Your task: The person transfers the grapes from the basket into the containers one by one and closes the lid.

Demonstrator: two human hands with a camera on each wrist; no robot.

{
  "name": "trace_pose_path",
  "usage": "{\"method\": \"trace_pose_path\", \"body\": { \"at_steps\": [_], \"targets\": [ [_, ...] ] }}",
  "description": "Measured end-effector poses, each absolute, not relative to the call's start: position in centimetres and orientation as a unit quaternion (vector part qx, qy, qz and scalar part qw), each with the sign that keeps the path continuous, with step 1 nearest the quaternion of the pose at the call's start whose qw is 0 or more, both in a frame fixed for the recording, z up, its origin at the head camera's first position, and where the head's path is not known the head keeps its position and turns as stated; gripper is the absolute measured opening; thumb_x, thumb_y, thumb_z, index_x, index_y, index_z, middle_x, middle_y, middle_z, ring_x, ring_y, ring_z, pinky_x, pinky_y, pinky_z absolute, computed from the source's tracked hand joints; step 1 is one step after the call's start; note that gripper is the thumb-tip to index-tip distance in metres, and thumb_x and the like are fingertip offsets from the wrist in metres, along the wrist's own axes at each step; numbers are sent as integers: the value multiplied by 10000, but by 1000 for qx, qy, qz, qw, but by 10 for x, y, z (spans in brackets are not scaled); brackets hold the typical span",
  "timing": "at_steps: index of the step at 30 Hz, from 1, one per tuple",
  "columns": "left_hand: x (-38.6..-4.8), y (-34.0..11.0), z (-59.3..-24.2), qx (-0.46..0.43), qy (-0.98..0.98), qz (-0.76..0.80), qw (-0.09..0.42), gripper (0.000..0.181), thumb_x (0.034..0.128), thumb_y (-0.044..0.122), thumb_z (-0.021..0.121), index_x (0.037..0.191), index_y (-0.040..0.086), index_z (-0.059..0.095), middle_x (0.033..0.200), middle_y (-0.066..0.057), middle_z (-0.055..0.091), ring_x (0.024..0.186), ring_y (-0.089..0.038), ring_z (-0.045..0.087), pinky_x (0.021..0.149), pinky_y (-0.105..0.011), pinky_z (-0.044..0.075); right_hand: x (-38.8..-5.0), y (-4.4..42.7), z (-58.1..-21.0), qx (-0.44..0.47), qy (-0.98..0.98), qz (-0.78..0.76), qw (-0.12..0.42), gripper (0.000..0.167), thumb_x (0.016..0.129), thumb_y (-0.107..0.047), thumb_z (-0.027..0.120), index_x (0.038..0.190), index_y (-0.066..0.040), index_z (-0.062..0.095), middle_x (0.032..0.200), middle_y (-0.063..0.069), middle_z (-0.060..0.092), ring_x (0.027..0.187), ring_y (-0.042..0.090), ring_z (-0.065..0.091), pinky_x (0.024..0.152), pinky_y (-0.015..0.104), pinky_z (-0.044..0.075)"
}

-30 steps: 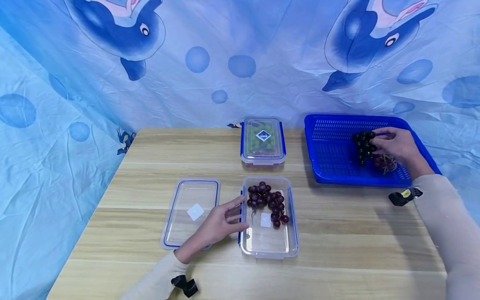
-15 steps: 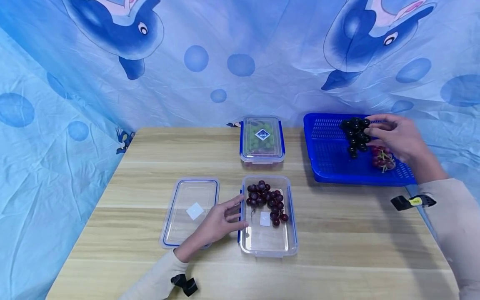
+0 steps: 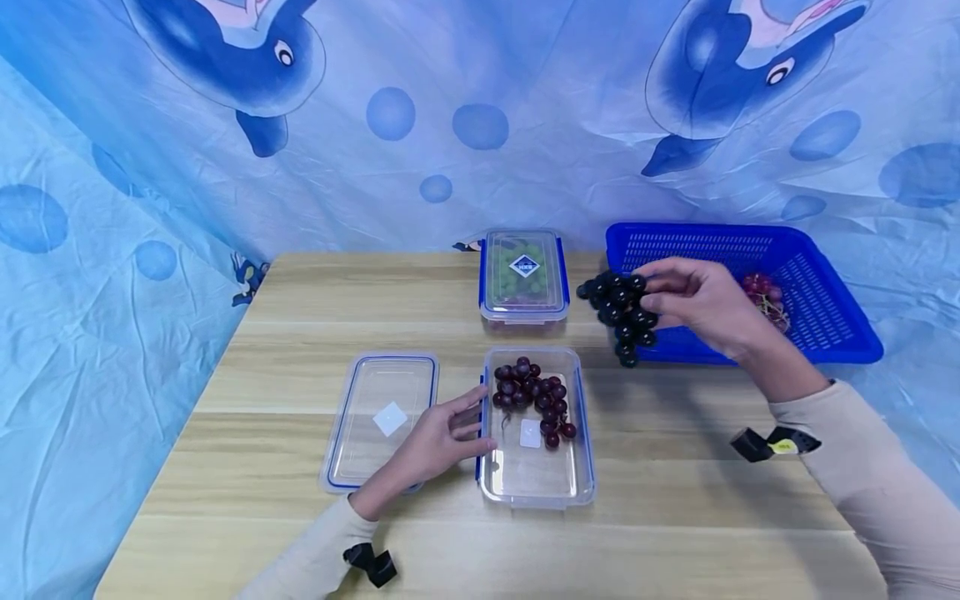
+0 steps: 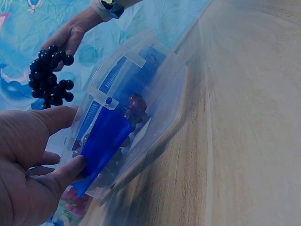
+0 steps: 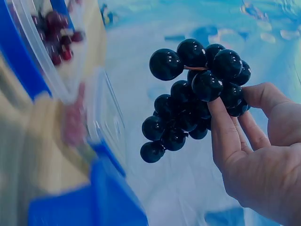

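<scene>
My right hand (image 3: pixel 708 304) pinches a bunch of black grapes (image 3: pixel 618 310) between thumb and fingers, in the air over the blue basket's left edge. In the right wrist view the black grapes (image 5: pixel 188 103) dangle clear of everything. With fairly straight, spread fingers my left hand (image 3: pixel 442 442) touches the left side of an uncovered clear container (image 3: pixel 536 483); its thumb lies against the blue latch (image 4: pixel 106 141) in the left wrist view. Inside that container, toward the back and right, lie dark red grapes (image 3: pixel 517 387).
A clear lid (image 3: pixel 356 450) with a blue seal lies left of the container, partly behind my left hand. Behind stands a closed container (image 3: pixel 525 300) of green grapes. The blue basket (image 3: pixel 832 308) at the back right holds a bunch of red grapes (image 3: pixel 765 296).
My right hand has lifted the black grapes from inside the blue basket and carried them left, past its left edge. The left hand stays in place at the container.
</scene>
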State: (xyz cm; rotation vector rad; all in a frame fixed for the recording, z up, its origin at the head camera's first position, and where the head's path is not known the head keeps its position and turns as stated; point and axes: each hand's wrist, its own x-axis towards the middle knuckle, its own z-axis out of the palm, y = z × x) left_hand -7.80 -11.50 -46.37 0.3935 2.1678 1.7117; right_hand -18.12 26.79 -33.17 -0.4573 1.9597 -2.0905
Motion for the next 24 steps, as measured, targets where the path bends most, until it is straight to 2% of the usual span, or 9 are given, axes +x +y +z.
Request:
{"method": "trace_pose_path", "body": {
  "at_steps": [3, 6, 13, 18, 22, 24],
  "targets": [
    [-79, -115, -463, 140, 762, 608, 176, 837, 868, 138, 830, 1559, 13, 374, 1620, -154, 354, 1262, -390, 608, 973, -334, 565, -173, 252, -339, -167, 692, -688, 137, 323, 920, 117, 666, 1137, -115, 728, 1002, 54, 769, 876, 185, 762, 721, 361, 649],
    [-80, -115, -463, 139, 760, 609, 180, 837, 869, 136, 830, 1560, 14, 373, 1620, -156, 352, 1267, -389, 603, 976, -330, 563, -165, 236, -348, -175, 715, -658, 157, 310, 909, 81, 698, 1156, -105, 715, 1012, 46, 764, 859, 180, 755, 713, 348, 653],
    [-79, -116, -464, 139, 761, 607, 184, 832, 879, 140, 823, 1564, 15, 367, 1611, -180, 365, 1274, -396, 596, 984, -337, 561, -148, 204, -379, -218, 732, -621, 174, 347, 870, 47, 748, 1208, 52, 664, 1011, 79, 748, 877, 184, 730, 728, 297, 643],
    [-79, -116, -464, 136, 764, 604, 182, 837, 876, 165, 830, 1566, 32, 376, 1606, -182, 372, 1268, -392, 603, 977, -314, 563, -135, 188, -402, -260, 757, -576, 165, 320, 860, -5, 765, 1176, 10, 712, 1035, 102, 744, 938, 178, 709, 738, 277, 613],
    [-79, -115, -465, 136, 766, 602, 179, 838, 874, 170, 832, 1564, 26, 378, 1581, -220, 399, 1261, -399, 607, 975, -313, 565, -127, 183, -416, -278, 760, -558, 184, 306, 868, -19, 756, 1172, -19, 727, 1074, 103, 744, 982, 149, 694, 836, 310, 610],
    [-79, -115, -465, 136, 766, 603, 180, 839, 872, 165, 833, 1563, 24, 378, 1570, -232, 411, 1259, -398, 608, 978, -313, 564, -122, 181, -419, -287, 759, -549, 200, 296, 866, -30, 762, 1161, -37, 735, 1087, 88, 743, 993, 140, 688, 841, 329, 624]
  ]
}}
